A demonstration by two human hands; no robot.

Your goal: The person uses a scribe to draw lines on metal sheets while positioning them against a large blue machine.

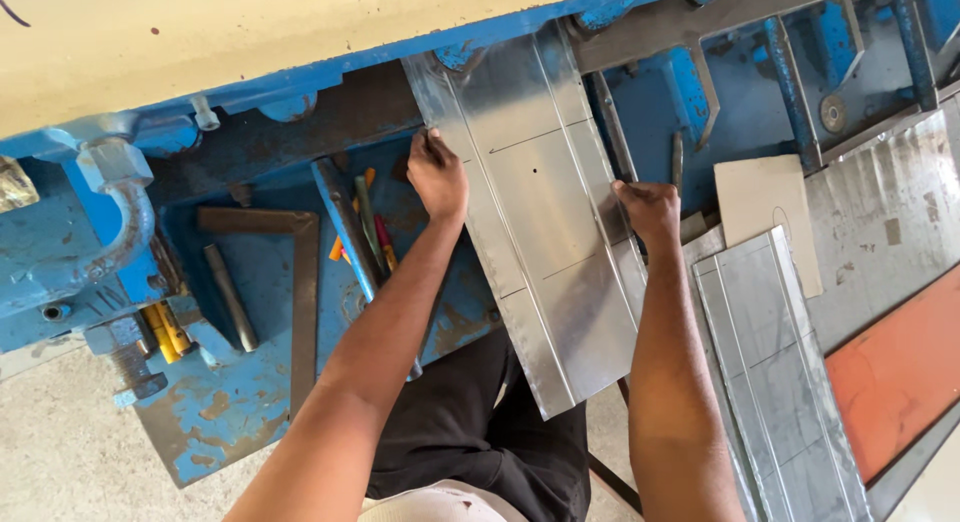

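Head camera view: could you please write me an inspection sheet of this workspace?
Surface: blue machine bed, paint worn, rust patches.
Job's things: shiny metal sheet with folded edges and scribed lines, far end under the cream machine beam.
Clutter: steel square, bolt, pencils and markers, second metal sheet, cardboard piece.
Hands: left hand on the sheet's left edge; right hand on its right edge.
Cables: nothing seen.
Surroundings: concrete floor, orange panel.
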